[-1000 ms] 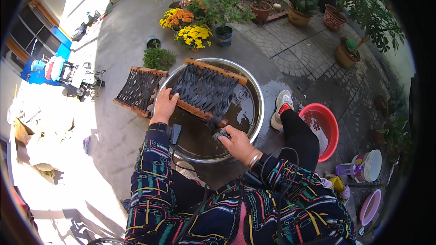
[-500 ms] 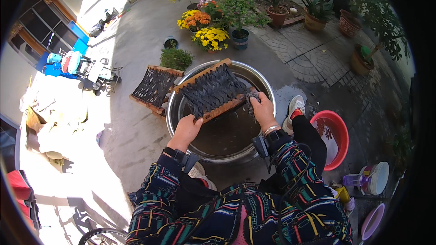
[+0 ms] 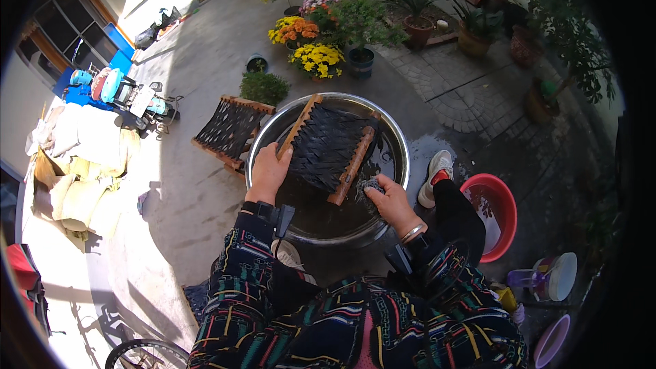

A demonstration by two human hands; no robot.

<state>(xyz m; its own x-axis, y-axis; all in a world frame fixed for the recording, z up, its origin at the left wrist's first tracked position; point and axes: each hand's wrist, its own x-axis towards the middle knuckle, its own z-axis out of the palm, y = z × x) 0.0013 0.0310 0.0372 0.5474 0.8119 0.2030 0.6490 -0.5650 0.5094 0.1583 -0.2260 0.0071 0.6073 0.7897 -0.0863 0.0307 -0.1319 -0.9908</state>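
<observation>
A wooden folding stool [image 3: 328,138] with a woven black strap seat is tilted inside a large round metal basin [image 3: 402,195]. My left hand [image 3: 268,172] grips the stool's left wooden rail near its lower end. Just right of the stool's other rail, my right hand [image 3: 393,203] is closed on a dark grey scrubbing pad [image 3: 371,186], held low over the basin and apart from the wood. Dark murky water [image 3: 307,212] lies in the bottom. The stool's legs are mostly hidden beneath its seat.
Another woven stool [image 3: 231,126] stands against the basin's left side. Potted flowers [image 3: 317,59] and a low green plant [image 3: 263,87] are beyond it. To the right are a red plastic tub [image 3: 504,222], a white bucket [image 3: 562,277] and a pink basin [image 3: 552,342].
The stool has turned, its rails now running more steeply toward me. My left hand has shifted up and left along with it; my right hand has come lower, off the rail, with the pad.
</observation>
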